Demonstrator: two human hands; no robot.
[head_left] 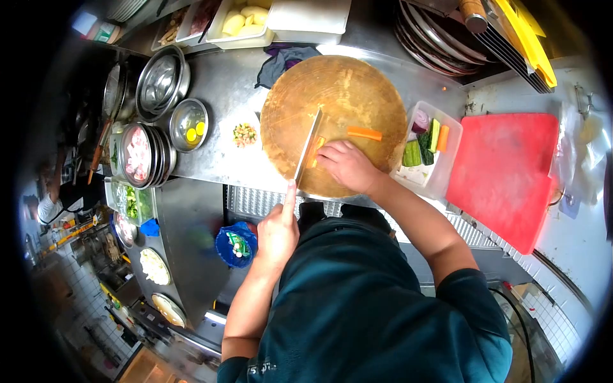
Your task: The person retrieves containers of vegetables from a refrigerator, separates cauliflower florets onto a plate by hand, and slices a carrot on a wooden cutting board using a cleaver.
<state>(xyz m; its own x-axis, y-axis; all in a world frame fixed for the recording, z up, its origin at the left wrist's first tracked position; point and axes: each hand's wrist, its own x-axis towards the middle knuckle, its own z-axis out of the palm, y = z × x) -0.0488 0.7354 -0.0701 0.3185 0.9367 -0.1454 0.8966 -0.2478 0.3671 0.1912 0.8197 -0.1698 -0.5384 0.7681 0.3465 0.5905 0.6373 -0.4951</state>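
Observation:
My left hand (279, 230) is closed around the handle of a kitchen knife (308, 148), with the index finger stretched along toward the blade. Its blade is seen nearly edge-on over a round wooden chopping board (345, 80). Beside the blade, the bent fingers of my right hand (348, 165) press on cut carrot pieces (313, 153), partly hidden by the fingers. Another carrot stick (364, 133) lies on the board above my right hand.
Right of the board stand a plastic tray (454, 137) with cucumber, carrot and onion, and a red cutting board (504, 172). To the left are diced food (244, 135), a bowl with egg yolks (189, 107) and stacked metal bowls (165, 80). A blue-lined bin (225, 246) sits below.

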